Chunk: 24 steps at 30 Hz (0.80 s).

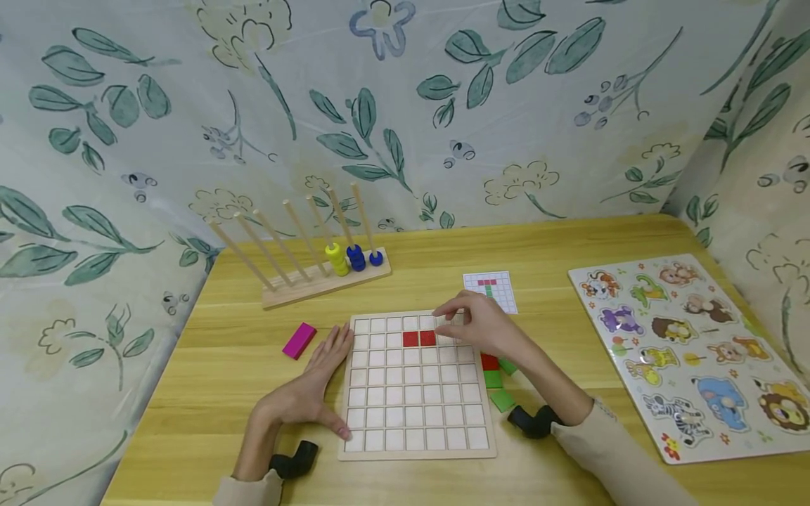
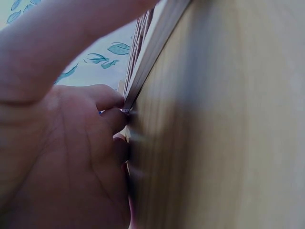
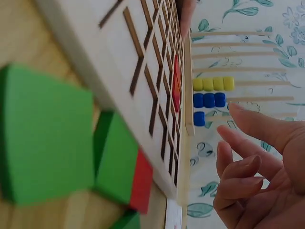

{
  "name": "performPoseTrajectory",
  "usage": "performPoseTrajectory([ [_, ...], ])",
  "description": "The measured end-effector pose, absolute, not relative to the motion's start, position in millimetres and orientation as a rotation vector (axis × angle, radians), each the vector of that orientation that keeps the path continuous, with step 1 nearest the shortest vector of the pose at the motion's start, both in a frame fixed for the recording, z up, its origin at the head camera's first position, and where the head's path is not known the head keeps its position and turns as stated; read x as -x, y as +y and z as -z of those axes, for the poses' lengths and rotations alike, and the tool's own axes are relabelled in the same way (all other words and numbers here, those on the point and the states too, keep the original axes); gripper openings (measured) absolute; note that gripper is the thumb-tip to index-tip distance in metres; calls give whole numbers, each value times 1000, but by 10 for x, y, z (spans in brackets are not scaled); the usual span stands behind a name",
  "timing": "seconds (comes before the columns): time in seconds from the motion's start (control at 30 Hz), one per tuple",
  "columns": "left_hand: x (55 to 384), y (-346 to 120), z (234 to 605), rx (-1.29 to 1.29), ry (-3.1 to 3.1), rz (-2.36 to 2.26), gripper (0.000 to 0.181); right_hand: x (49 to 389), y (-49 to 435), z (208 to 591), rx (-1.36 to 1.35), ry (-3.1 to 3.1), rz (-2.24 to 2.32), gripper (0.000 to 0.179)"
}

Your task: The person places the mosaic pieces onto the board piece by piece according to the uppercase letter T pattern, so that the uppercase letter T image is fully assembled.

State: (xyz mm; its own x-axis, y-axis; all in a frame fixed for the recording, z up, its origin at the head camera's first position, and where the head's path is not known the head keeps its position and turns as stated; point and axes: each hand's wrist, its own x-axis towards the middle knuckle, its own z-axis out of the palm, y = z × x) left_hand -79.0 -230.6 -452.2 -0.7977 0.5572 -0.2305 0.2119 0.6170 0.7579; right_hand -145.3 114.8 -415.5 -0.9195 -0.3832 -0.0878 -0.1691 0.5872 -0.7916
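A wooden grid board (image 1: 418,455) with white cells lies in front of me. Two red square tiles, a left one (image 1: 410,339) and a right one (image 1: 427,338), sit side by side in its upper part. My left hand (image 1: 297,395) rests against the board's left edge, thumb and fingers spread. Over the upper right cells is my right hand (image 1: 486,322); thumb and forefinger stand apart, just right of the red tiles. In the right wrist view nothing shows between these fingers (image 3: 255,121). Loose green tiles (image 1: 503,401) and a red tile (image 1: 490,362) lie along the board's right edge.
A pattern card (image 1: 504,287) lies behind the board, partly covered by my right hand. At the back left stands a peg rack (image 1: 316,289) with yellow and blue beads. A magenta block (image 1: 299,341) is at left, an animal puzzle (image 1: 683,351) at right.
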Motion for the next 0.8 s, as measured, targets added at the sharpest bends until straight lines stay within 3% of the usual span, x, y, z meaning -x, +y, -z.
performPoseTrajectory([
  [0.37,786,-2324,4508,-584,2394,-1040,155,1323,1769,4263,417,2564,1216,28],
  [0.8,792,-2310,4502,-591,2392,-1020,156,1236,1904,4376,360,2464,1212,26],
])
